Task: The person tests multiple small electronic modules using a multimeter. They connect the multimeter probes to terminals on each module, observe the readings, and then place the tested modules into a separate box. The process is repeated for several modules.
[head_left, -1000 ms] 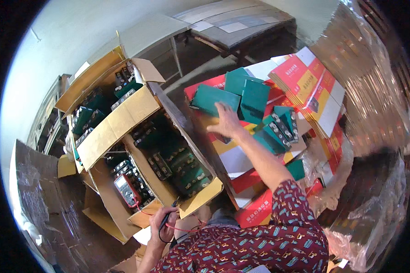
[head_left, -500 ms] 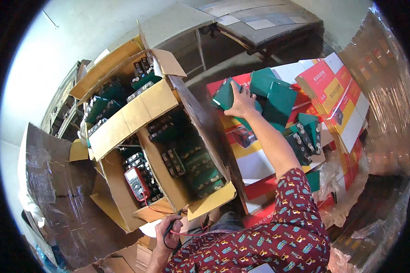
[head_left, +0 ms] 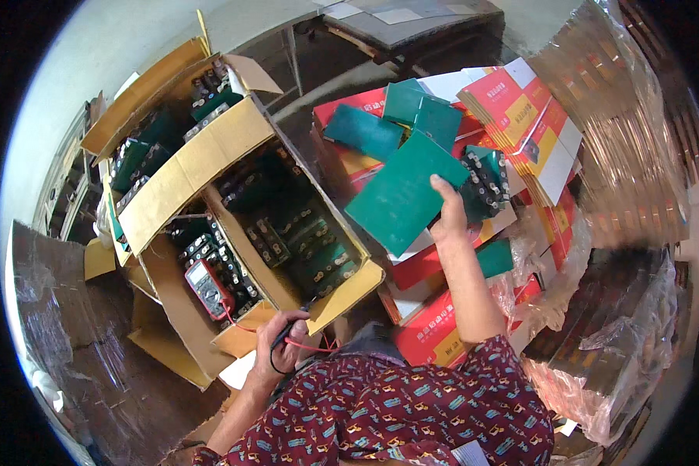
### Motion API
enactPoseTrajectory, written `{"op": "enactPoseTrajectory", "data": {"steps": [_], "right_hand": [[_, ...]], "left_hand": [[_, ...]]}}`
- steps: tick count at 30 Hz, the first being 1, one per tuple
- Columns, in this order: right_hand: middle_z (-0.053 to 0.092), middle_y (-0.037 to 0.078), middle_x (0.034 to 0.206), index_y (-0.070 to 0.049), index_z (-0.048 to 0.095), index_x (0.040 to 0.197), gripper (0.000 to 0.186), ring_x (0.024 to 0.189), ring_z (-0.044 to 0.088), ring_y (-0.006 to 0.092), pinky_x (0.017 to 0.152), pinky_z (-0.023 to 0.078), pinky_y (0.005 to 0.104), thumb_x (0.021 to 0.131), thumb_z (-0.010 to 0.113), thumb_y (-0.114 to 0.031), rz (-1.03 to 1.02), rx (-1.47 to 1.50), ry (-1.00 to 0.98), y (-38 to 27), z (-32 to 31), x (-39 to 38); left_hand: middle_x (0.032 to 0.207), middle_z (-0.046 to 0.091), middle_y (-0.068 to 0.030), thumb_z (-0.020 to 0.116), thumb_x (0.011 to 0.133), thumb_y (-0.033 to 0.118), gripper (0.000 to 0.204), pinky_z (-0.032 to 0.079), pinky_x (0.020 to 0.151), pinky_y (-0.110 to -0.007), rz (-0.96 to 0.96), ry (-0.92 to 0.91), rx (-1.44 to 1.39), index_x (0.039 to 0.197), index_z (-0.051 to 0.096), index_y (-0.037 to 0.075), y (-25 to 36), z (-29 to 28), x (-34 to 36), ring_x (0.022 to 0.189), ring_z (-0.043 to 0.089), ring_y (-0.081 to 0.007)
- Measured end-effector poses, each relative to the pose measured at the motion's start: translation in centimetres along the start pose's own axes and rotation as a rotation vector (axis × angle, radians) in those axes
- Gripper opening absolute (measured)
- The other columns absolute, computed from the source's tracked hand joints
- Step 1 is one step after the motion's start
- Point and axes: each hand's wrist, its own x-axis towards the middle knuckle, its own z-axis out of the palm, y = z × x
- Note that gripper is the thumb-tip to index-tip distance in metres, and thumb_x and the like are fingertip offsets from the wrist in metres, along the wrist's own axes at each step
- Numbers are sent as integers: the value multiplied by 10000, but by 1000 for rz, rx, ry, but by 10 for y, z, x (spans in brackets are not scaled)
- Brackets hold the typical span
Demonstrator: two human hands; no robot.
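Observation:
My right hand (head_left: 450,213) grips the edge of a large flat-sided green battery (head_left: 400,198), thumb on its upper face. It is raised above the stacked cartons, right of the open boxes. My left hand (head_left: 281,340) is closed around multimeter test probes with black and red leads, beside the near corner of the box; a dark probe tip (head_left: 307,307) points up from it. The red multimeter (head_left: 207,289) rests on batteries in the near-left compartment of the open cardboard box (head_left: 353,283). Green batteries with metal terminals (head_left: 318,252) stand in the right compartment.
More green batteries (head_left: 365,130) lie on red, white and yellow flat cartons (head_left: 512,116) to the right. Another open box (head_left: 163,66) with batteries stands behind. Plastic-wrapped cardboard stacks (head_left: 613,116) and a dark table (head_left: 419,27) surround the area.
My right hand has moved nearer with the green battery, lifting it off the carton stack. My left hand still holds the probes, now slightly higher by the box corner. The view has shifted.

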Motion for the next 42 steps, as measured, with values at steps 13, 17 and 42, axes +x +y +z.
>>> {"op": "enactPoseTrajectory", "data": {"steps": [13, 17, 42], "right_hand": [[765, 44, 1008, -6, 742, 1100, 356, 897, 689, 122, 803, 553, 324, 862, 874, -235, -388, -695, 159, 67, -84, -26], [757, 42, 1020, -10, 726, 1163, 364, 902, 687, 129, 821, 550, 320, 883, 855, -203, -281, -690, 126, 65, -98, -49], [663, 105, 1255, 8, 577, 1451, 715, 1126, 631, 199, 1007, 520, 355, 819, 884, -124, -566, -882, 286, 28, -110, -107]], "left_hand": [[833, 712, -124, 618, 1043, 127, 175, 561, 726, -334, -22, -43, 21, 1127, 700, -3, 15, 25, 16, 766, 713, -207], [814, 693, -104, 625, 1041, 122, 174, 556, 727, -322, 5, -86, 25, 1137, 693, -7, 19, 36, 30, 758, 683, -177], [1021, 716, -183, 676, 940, 151, 307, 576, 831, -418, 342, -377, 68, 1217, 668, 19, 41, 97, 114, 938, 728, -377]]}}
